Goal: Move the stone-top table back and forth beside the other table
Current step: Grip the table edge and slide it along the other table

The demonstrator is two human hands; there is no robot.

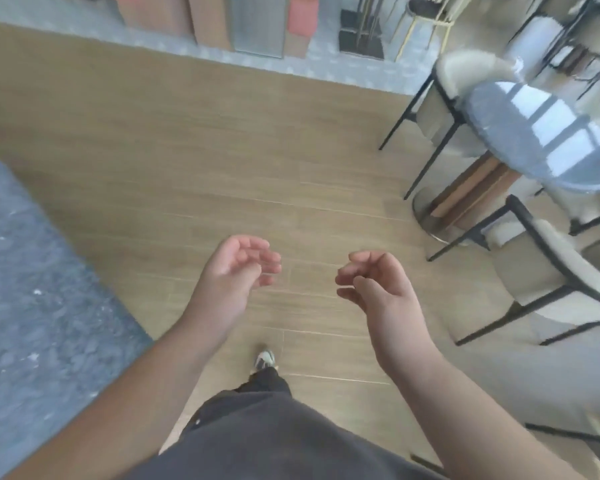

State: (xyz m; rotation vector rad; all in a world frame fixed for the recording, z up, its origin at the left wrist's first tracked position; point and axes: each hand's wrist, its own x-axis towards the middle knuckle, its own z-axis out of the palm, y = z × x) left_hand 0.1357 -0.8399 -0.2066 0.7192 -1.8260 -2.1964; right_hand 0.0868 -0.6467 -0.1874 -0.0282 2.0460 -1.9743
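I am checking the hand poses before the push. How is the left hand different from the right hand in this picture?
The left hand shows its palm, with the fingers loosely spread; the right hand shows more of its back, with the fingers curled closer together. The left hand sits slightly higher in the picture than the right hand. Both are empty, touch nothing, and hang over the wooden floor.

Wood-look floor, pale black-legged chairs, standing sample panels, grey carpet

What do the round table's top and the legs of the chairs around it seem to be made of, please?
The round table top looks like polished grey stone: speckled, glossy enough to mirror window panes, though it could be a stone-look slab. The chair legs look like thin matte black metal, judging by their slimness.
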